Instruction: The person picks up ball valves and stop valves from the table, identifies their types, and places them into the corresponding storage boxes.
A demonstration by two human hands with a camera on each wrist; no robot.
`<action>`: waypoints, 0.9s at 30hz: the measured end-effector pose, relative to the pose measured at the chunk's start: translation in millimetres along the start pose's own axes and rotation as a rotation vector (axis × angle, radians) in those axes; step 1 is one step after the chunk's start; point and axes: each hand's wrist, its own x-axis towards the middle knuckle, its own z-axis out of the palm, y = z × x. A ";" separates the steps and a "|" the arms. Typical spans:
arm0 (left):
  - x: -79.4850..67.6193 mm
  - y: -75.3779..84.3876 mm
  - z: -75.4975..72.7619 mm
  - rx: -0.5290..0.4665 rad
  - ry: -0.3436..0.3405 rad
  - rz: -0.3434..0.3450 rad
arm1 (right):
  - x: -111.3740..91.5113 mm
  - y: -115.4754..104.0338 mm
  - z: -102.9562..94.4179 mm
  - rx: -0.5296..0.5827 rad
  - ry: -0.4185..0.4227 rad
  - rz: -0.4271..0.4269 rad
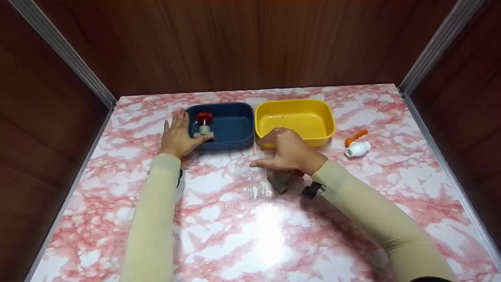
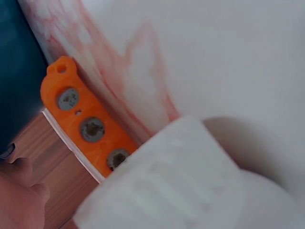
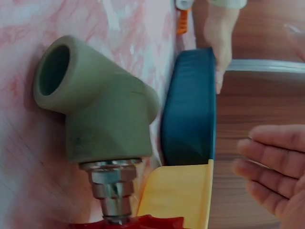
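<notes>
My left hand [image 1: 178,135] rests at the left end of the dark blue basin [image 1: 236,129], its fingers extended along the outside and its thumb reaching over the rim. Beside that thumb, inside the basin, stands a grey-green stop valve with a red handwheel [image 1: 204,117]. My right hand [image 1: 291,150] hovers in front of the yellow basin [image 1: 328,129], fingers apart and holding nothing. Below it on the table lies another grey-green stop valve [image 3: 107,105], mostly hidden in the head view. A white valve [image 2: 181,181] with an orange handle [image 2: 90,129] lies below my left wrist.
Another white valve [image 1: 358,149] with an orange lever [image 1: 359,134] lies right of the yellow basin. The two basins stand side by side on the marbled table [image 1: 219,235]. Dark wooden panels [image 1: 250,47] enclose the back and sides.
</notes>
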 end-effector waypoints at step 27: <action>-1.2 0.9 -0.1 -0.001 0.004 0.005 | -15.0 14.2 -37.8 0.203 -0.349 0.147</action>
